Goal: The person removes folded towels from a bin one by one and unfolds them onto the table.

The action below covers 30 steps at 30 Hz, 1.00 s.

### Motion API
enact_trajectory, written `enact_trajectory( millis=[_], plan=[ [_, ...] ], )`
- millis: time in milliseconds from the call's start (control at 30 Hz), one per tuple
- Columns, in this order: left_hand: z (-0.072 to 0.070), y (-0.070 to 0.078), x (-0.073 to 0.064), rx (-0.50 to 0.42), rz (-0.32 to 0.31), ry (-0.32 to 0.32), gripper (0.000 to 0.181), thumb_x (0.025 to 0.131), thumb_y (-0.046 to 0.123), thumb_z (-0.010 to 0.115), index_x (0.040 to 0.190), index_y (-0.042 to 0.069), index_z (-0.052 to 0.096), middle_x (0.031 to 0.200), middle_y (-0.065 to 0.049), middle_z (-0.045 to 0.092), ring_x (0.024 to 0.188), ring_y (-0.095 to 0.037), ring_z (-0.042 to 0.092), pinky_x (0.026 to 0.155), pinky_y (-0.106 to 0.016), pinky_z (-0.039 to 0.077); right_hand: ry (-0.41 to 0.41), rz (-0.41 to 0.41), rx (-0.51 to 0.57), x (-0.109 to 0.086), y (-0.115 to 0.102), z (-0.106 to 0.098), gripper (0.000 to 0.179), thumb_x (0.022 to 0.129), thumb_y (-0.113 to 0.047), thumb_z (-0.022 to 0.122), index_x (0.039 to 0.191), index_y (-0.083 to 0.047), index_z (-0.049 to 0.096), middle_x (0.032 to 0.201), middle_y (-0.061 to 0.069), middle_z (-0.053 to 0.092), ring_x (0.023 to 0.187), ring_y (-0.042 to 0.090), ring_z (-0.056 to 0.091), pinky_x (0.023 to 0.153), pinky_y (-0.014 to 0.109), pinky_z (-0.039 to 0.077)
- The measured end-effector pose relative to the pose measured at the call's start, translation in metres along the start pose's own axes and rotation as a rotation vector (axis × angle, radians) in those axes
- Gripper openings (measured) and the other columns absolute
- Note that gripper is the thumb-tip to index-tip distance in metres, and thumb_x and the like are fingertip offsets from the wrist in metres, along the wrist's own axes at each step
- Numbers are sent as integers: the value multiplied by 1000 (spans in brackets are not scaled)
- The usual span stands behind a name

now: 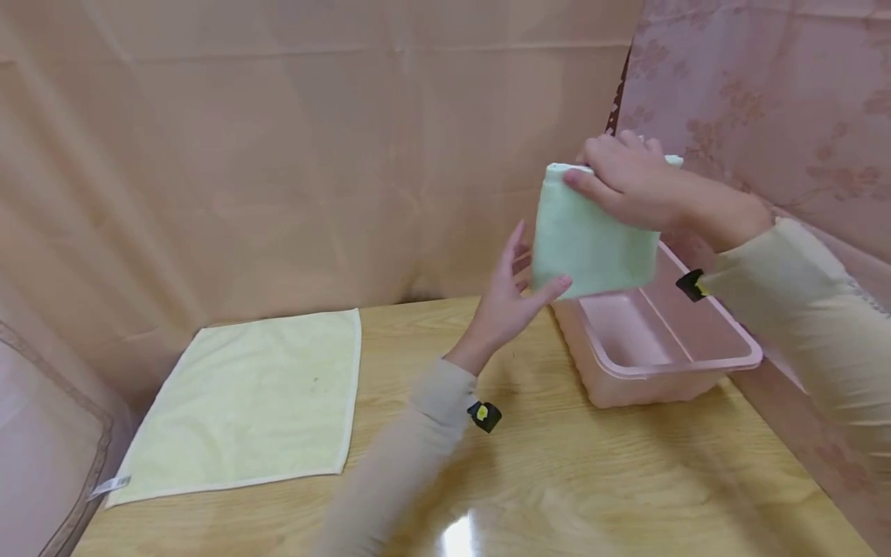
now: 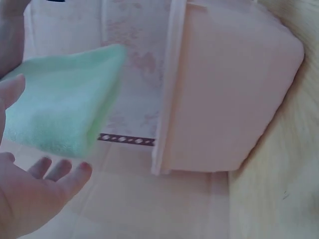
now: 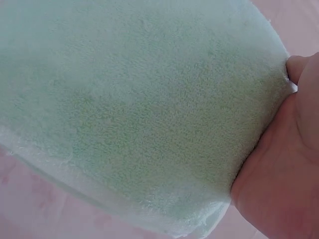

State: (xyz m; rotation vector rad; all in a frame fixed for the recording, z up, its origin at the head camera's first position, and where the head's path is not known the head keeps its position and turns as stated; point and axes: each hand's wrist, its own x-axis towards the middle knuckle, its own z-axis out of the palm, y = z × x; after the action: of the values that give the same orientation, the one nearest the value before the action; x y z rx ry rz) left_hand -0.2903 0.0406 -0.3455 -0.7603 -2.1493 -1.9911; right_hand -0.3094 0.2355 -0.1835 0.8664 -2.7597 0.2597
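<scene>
A folded pale green towel [image 1: 590, 236] hangs in the air above the pink plastic bin [image 1: 724, 363] at the table's right side. My right hand [image 1: 626, 182] grips it by the top edge, thumb on the near face. The towel [image 3: 134, 114] fills the right wrist view, with my right hand [image 3: 279, 169] at its right edge. My left hand [image 1: 511, 298] is open beside the towel's lower left corner, thumb touching the bottom edge. In the left wrist view my left hand [image 2: 30, 189] spreads under the towel [image 2: 65, 109], with the bin [image 2: 229, 89] to its right.
A pale yellow cloth [image 1: 250, 402] lies flat on the wooden table [image 1: 592, 480] at the left. Peach fabric [image 1: 278, 155] hangs behind, and pink floral fabric [image 1: 780, 93] closes in the right side just behind the bin.
</scene>
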Motion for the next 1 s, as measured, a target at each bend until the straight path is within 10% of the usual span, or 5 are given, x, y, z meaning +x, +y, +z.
enact_trajectory(
  millis=[433, 1000],
  plan=[
    [-57, 12, -35, 19, 106, -58, 61, 98, 9, 68, 152, 15, 39, 128, -14, 59, 98, -28, 64, 76, -37, 61, 157, -103, 36, 18, -46, 33, 39, 110, -40, 35, 97, -5, 45, 99, 12, 47, 95, 35, 37, 82, 50, 25],
    [-83, -18, -80, -30, -86, -83, 63, 100, 8, 64, 153, 13, 31, 130, -19, 54, 110, -33, 65, 80, -42, 60, 89, 19, -27, 48, -73, 123, 48, 109, -52, 31, 109, -8, 47, 108, 10, 46, 104, 33, 37, 89, 51, 26]
  ],
)
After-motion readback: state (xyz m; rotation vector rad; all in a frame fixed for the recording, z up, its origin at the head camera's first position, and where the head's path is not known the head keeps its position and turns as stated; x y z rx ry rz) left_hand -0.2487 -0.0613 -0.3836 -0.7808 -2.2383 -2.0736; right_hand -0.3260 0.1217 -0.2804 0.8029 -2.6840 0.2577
